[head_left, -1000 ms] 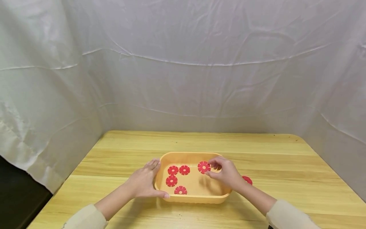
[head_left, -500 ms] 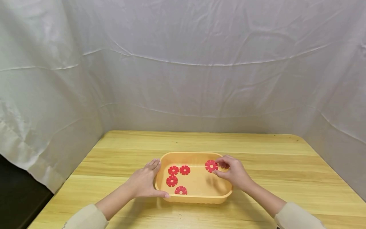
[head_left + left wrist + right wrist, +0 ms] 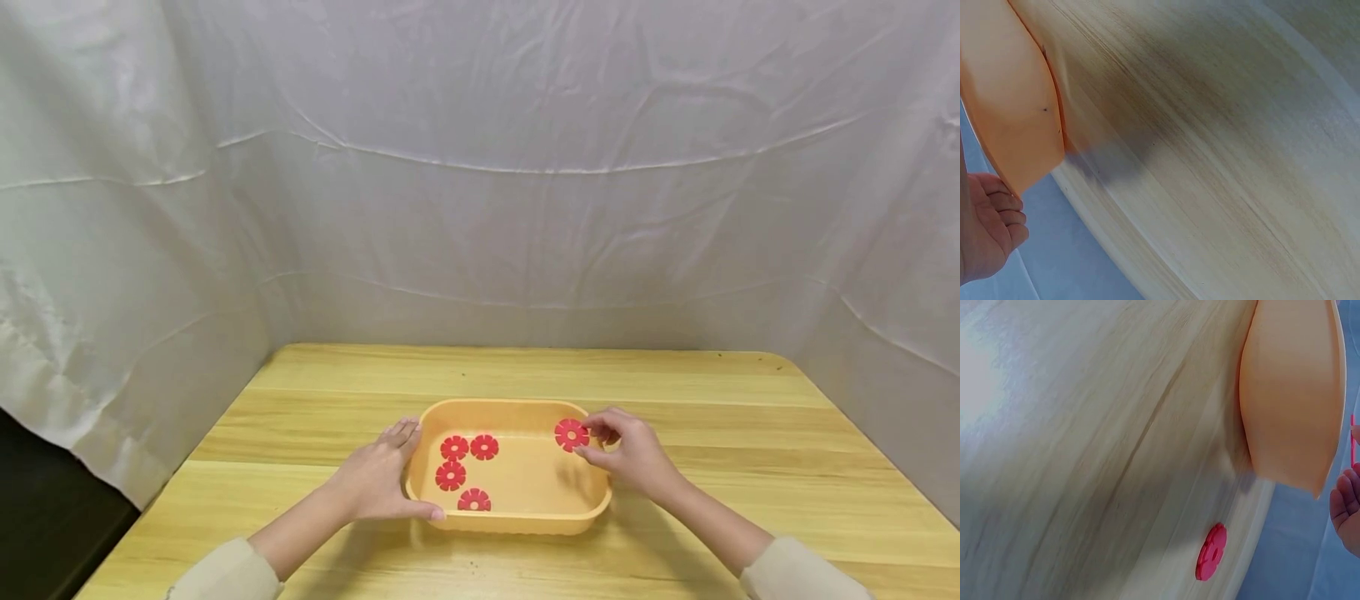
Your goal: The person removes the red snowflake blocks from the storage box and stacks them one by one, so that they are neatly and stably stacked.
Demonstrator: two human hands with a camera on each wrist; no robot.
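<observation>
A wrinkled white cloth backdrop (image 3: 525,167) fills the upper two thirds of the head view and hangs down past the left edge of the frame. Below it, the light wooden counter (image 3: 750,433) spans the lower third.

At the lower centre of the head view an orange plastic tray (image 3: 510,521) with rounded corners sits on the counter. The left hand (image 3: 371,479) rests against the tray's left end, its fingers (image 3: 401,432) laid straight along the outer wall and the thumb stretched along the near rim, so the hand is relaxed and pressing rather than closed. In the left wrist view the tray's wall fills the upper left corner, with fingertips curled loosely at the lower left.

The right hand (image 3: 633,458) hovers at the tray's right end, just over the far right corner. Its thumb and fingers pinch a red flower-shaped disc (image 3: 572,434), held flat-on toward the camera above the tray's inside.

Four more red discs (image 3: 457,471) lie on the tray's floor in its left half: two side by side, one just below them, one near the front wall.

In the right wrist view another red disc (image 3: 1212,552) lies alone on the counter at the lower centre, apart from the tray.
</observation>
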